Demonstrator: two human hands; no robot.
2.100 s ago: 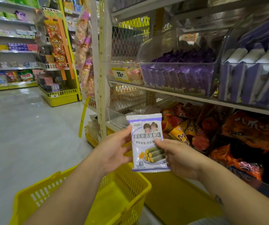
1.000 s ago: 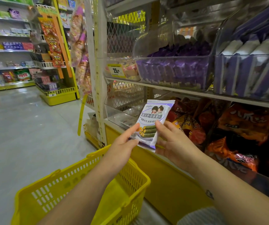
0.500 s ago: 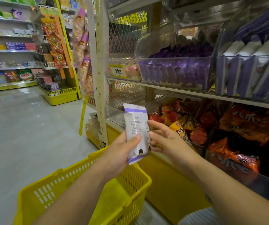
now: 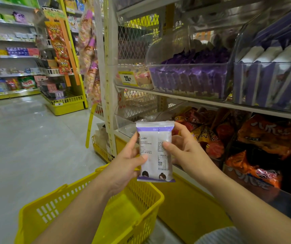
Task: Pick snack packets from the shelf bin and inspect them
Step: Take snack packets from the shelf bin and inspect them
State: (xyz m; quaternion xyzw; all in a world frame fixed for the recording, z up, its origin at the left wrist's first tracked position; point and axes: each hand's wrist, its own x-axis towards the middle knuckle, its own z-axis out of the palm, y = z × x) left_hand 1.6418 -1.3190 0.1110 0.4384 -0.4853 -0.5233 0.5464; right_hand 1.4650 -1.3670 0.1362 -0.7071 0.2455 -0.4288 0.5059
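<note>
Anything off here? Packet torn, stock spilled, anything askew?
Nothing stands out. The packet is upright, back facing the camera, held at its edges by the left hand and right hand; no tear or dent shows. The orange bags lie jumbled, but none has spilled.

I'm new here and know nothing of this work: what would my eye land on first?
A white-and-purple snack packet is held upright at centre between the left hand and right hand, printed back toward the camera. Under it is a yellow shopping basket; at right, a clear shelf bin of purple packets stands above orange-red snack bags.
</note>
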